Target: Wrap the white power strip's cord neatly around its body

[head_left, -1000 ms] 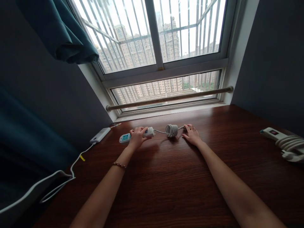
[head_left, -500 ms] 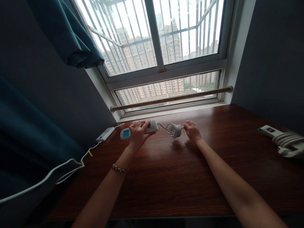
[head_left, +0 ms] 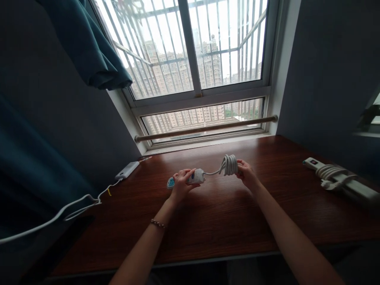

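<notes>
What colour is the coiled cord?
White, seen in the head view: the cord is in the right hand.

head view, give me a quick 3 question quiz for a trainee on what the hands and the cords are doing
1. True or false: the left hand holds the small white power strip with blue sockets above the dark brown wooden table.
2. What does the right hand hold? A) the coiled white cord bundle B) the flat white power bank C) the wooden rail
3. Fill in: the long white power strip wrapped in its own cable lies at the table's far ____ side.

Key: 1 true. 2 A. 3 right.
</notes>
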Tool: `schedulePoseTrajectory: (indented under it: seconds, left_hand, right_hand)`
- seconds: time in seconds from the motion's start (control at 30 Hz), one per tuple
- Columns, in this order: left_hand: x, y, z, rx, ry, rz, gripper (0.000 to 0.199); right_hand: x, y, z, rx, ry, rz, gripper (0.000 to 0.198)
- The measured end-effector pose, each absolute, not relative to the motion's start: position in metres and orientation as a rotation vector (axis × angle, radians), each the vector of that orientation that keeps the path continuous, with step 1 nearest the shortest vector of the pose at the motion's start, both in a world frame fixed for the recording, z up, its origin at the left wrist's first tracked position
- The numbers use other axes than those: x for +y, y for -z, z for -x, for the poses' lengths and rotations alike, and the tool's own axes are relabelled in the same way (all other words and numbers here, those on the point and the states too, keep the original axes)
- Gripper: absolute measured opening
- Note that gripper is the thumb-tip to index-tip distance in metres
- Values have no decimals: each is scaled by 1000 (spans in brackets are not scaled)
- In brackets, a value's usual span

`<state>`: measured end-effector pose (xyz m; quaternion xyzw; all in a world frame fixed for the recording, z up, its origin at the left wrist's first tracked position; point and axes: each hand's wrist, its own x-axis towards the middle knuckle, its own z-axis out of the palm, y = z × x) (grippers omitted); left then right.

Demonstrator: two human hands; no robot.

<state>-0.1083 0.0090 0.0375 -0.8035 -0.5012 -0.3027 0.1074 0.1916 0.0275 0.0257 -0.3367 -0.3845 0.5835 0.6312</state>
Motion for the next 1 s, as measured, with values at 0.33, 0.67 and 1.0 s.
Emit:
schedulePoseTrajectory:
  seconds: [0.33,0.67,1.0]
  left_hand:
    - [8,-24,117,-1580,791,2405,57]
    - [8,-17,128,-1621,647,2443,54]
    - [8,-14,127,-1650,583,2454,53]
  right_hand:
    - [24,-28,-191,-1073,-1260,962,40]
    - [13,-33,-172,-1229,-1187,1056,33]
    - [13,-29,-168,-1313,-1027,1159,28]
